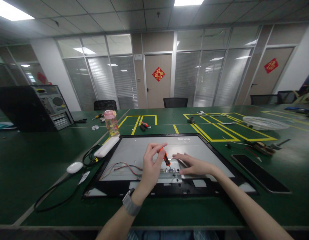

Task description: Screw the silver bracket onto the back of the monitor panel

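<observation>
My left hand point(153, 163), with a watch point(131, 202) on its wrist, pinches an orange and black screwdriver point(166, 158). The screwdriver's shaft slants down to a small metal bracket or board point(171, 170) near the lower middle of a flat display panel point(134, 146). My right hand point(194, 164) lies just right of that spot, fingers stretched out and resting on the panel; its palm is hidden. The panel lies flat, grey-backed with a black frame. Thin red, black and white wires point(126, 165) run from the bracket towards the left side of the panel.
Left of the panel are a white power strip point(106, 147), a white mouse point(74, 167), black cable, a pink-lidded bottle point(111, 123) and a computer case point(34, 108). A phone point(259, 173) lies right. Behind are pliers point(144, 125) and a round white rack point(265, 122).
</observation>
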Tool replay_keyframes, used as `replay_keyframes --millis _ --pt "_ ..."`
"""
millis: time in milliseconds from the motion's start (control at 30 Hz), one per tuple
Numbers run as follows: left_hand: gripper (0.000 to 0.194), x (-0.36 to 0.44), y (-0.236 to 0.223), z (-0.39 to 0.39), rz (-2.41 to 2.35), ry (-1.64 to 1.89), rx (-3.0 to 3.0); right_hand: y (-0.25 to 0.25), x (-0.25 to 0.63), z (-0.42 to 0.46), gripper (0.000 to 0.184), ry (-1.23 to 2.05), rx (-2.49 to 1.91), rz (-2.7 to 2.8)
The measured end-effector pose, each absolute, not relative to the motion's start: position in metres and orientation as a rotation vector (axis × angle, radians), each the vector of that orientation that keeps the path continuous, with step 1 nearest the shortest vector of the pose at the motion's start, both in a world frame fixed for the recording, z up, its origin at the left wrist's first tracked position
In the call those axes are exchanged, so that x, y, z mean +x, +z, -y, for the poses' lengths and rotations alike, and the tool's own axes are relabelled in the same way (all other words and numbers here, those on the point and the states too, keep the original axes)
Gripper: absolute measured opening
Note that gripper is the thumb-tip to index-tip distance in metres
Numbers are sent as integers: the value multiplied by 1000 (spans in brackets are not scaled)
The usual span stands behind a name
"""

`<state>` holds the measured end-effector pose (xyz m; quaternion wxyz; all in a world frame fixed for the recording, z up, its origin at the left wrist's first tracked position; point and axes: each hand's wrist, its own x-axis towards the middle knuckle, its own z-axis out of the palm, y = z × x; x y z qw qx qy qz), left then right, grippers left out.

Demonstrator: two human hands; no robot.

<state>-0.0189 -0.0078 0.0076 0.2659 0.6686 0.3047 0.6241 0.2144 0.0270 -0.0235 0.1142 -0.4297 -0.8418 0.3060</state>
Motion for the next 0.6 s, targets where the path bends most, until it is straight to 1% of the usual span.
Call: replay_keyframes --millis 133,433,600 --pt "20 -19 8 6 -848 1712 1826 -24 215 -28 76 908 -1268 2469" --pt "31 -18 8 9 -698 1568 1699 -23 215 -26 78 900 -1274 2467" --pt "26 -17 8 8 -678 1567 1702 -22 214 -26 78 905 -1283 2466"
